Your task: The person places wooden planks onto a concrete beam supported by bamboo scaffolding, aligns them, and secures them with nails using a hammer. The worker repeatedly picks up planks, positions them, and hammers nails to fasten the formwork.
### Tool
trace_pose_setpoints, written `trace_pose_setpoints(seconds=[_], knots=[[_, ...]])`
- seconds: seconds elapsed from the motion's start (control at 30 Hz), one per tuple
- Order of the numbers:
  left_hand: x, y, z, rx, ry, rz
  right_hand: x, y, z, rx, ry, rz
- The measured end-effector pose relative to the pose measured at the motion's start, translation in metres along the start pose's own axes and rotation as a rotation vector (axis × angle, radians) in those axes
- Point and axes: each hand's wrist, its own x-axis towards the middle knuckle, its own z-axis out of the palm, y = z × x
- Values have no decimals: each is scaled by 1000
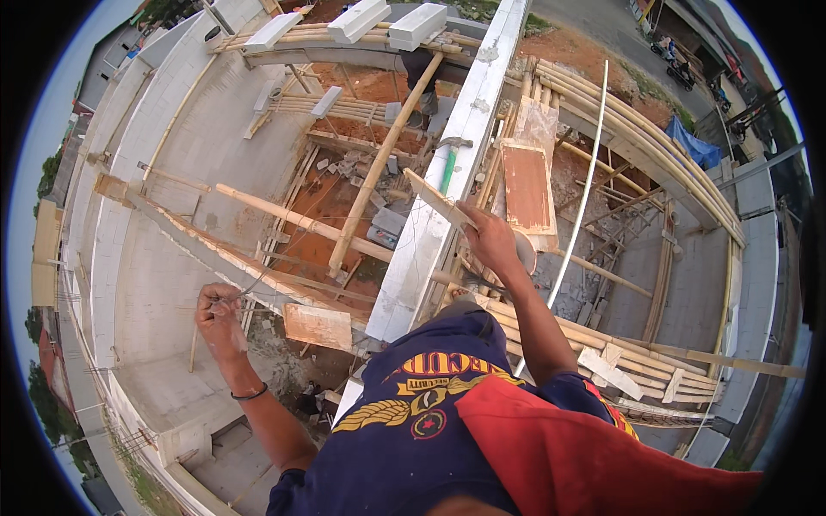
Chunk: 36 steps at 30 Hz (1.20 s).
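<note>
My right hand (pixel 492 241) is closed around the near end of a short, narrow wooden board (pixel 437 199), which points away to the left over the top of a white block wall (pixel 422 258). On that wall, just beyond the board, lies a hammer (pixel 450 162) with a green handle and a metal head. Out to the left, my left hand (pixel 220 320) is pinched, with what looks like a thin wire (pixel 255 282) running from the fingers. Below it on the right is a wooden formwork panel (pixel 317 326) at the end of a long concrete beam (pixel 185 225).
Bamboo poles (pixel 297 222) cross the deep opening on the left. Right of the wall, a reddish plywood panel (pixel 527 189) rests on a bamboo platform, near a long pale pipe (pixel 588 181). White blocks (pixel 418 27) sit at the far end, where another person (pixel 419 73) is partly hidden below.
</note>
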Motion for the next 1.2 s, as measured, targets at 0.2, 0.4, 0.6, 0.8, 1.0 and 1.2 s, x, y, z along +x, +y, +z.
trace_pose_setpoints(seconds=[0.2, 0.4, 0.6, 0.8, 1.0, 1.2], knots=[[-54, -42, -38, 189, 142, -149, 34, -49, -11, 8, 114, -162], [-120, -80, -62, 114, 228, -397, 48, -93, -17, -98, 228, -427], [-159, -76, -73, 951, 420, -563, 41, -130, -4, -174, 212, -671], [-119, -17, 26, 617, 447, -152, 18, -159, 26, -193, 91, -853], [-84, 15, 97, 559, 320, -4, -2, -182, 42, -135, 59, -984], [-76, 6, 98, -19, 260, -431, -13, -193, 41, -91, -3, -1018]])
